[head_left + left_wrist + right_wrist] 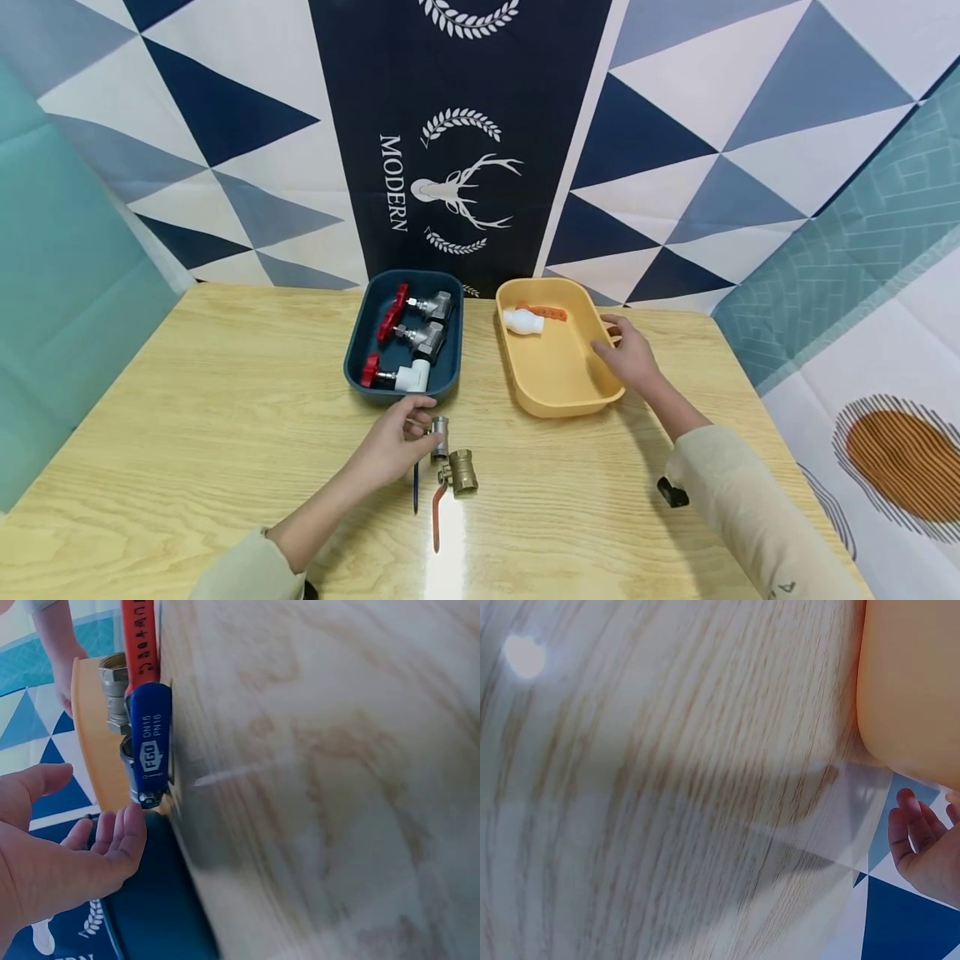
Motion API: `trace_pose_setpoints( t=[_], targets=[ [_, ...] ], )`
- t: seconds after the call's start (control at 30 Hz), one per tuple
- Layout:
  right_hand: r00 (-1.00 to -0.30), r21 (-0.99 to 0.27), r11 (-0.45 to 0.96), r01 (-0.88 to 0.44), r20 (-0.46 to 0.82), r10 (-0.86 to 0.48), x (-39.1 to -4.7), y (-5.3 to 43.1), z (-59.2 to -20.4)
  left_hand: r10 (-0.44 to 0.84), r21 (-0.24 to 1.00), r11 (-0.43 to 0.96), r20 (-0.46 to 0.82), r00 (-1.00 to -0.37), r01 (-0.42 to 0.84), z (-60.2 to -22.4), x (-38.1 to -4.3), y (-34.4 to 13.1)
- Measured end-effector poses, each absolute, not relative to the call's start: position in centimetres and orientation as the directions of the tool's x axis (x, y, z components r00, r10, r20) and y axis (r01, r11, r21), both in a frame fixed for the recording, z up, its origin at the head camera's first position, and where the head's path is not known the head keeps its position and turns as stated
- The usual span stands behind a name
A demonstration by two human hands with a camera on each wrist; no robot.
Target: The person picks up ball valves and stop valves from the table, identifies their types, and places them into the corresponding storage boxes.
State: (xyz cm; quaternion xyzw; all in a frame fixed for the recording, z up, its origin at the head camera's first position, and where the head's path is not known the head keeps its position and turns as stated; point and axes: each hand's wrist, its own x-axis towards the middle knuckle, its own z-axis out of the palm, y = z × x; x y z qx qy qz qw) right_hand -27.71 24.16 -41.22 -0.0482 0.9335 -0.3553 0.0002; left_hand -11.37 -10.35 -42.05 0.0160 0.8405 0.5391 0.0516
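Just in front of the dark blue bin, my left hand (397, 437) hovers beside a small silver ball valve (440, 437) with a blue lever (152, 739). Its thumb stands apart from the loosely bent fingers, and nothing is held. A brass ball valve (463, 472) with a red lever (437, 517) lies right by it on the table. At the right side of the yellow bin (562, 408), my right hand (630, 354) grips the rim at the handle, thumb over the inside. That bin contains a white plastic fitting (523, 322) and an orange-red strip-like piece (546, 312).
In the dark blue bin (352, 354) lie two metal valves (427, 339) with red handwheels and a white plastic valve (412, 377) with a red handle. Both bins stand at the wooden table's (225, 417) back edge, against a patterned cloth (465, 183).
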Motion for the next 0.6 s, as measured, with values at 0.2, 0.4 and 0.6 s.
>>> trace_pose_setpoints(
  t=[0.2,0.4,0.6],
  targets=[
    [-0.996,-0.662,0.744,-0.085,0.027,-0.09,-27.83,24.12,-41.14,0.082,0.891,0.451,-0.089,-0.993,-0.043,-42.54,-11.73,-10.32],
    [-0.995,-0.667,0.74,-0.085,0.023,-0.094,-27.84,24.16,-41.2,0.068,0.862,0.5,-0.133,-0.989,-0.082,-42.74,-12.11,-10.26],
    [-0.994,-0.666,0.74,-0.094,0.026,-0.104,-27.87,24.37,-41.3,0.07,0.839,0.537,-0.15,-0.986,-0.09,-43.02,-12.32,-10.22]
  ],
)
